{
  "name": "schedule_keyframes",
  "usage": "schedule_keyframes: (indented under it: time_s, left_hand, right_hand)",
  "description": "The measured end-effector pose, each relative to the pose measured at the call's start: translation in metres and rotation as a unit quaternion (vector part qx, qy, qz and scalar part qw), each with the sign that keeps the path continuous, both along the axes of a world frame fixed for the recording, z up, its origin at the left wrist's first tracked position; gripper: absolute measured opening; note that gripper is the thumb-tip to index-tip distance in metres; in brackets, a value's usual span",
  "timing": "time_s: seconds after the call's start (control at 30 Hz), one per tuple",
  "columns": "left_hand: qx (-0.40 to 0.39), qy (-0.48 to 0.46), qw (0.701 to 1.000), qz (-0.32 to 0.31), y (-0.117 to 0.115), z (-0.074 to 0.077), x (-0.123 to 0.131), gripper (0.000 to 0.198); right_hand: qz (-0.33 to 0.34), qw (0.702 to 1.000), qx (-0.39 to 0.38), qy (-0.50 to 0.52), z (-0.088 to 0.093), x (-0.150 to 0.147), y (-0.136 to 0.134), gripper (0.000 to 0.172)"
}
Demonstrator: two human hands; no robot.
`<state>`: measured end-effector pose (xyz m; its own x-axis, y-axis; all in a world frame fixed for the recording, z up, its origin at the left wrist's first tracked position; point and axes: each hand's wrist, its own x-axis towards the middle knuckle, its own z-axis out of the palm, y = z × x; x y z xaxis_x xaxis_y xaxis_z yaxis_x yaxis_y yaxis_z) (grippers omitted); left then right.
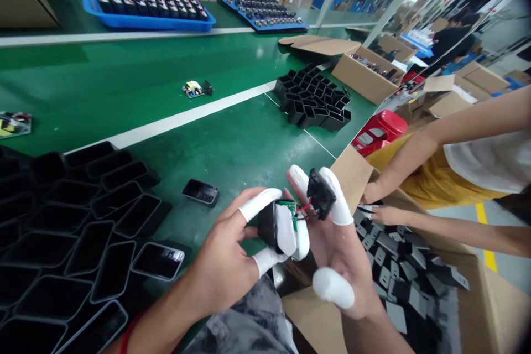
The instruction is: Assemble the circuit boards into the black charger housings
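Both my hands wear white finger cots. My left hand (232, 254) is closed round a black plastic housing (267, 227) with a green circuit board (290, 211) sticking out of its end. My right hand (336, 243) pinches a small black end cap (320, 193) between two fingertips; thin red and black wires (305, 211) run from the cap to the board. The two hands meet just above the table's near edge.
Black empty housings (83, 232) are packed at the left and a second cluster (313, 100) lies farther back. A cardboard box (473, 287) of black parts stands at the right, where another person's hands (379, 204) reach in. Blue trays (145, 3) sit beyond the green belt (124, 77).
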<state>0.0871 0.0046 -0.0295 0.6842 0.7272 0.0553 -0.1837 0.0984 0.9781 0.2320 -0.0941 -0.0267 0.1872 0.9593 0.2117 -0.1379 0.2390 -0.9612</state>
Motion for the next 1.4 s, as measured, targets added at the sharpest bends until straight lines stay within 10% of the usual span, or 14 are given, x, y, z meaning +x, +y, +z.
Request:
schedule_keyframes:
  time_s: [0.47,1.0,1.2,1.4]
  left_hand:
    - [0.045,-0.001,0.999,0.021,-0.006,-0.012,0.007,0.066]
    - [0.134,0.0,0.99,0.046,-0.012,-0.012,0.005,0.065]
    - [0.188,0.022,0.979,0.075,-0.014,-0.012,0.003,0.064]
    - [0.177,0.019,0.979,0.098,-0.015,-0.013,0.005,0.062]
  right_hand:
    - [-0.094,0.97,-0.158,0.159,-0.023,-0.027,0.012,0.065]
    - [-0.062,0.985,-0.085,0.138,-0.024,-0.023,0.001,0.054]
    - [-0.152,0.973,-0.108,0.139,-0.025,-0.038,0.004,0.051]
    - [-0.073,0.97,-0.103,0.206,-0.018,-0.027,0.008,0.04]
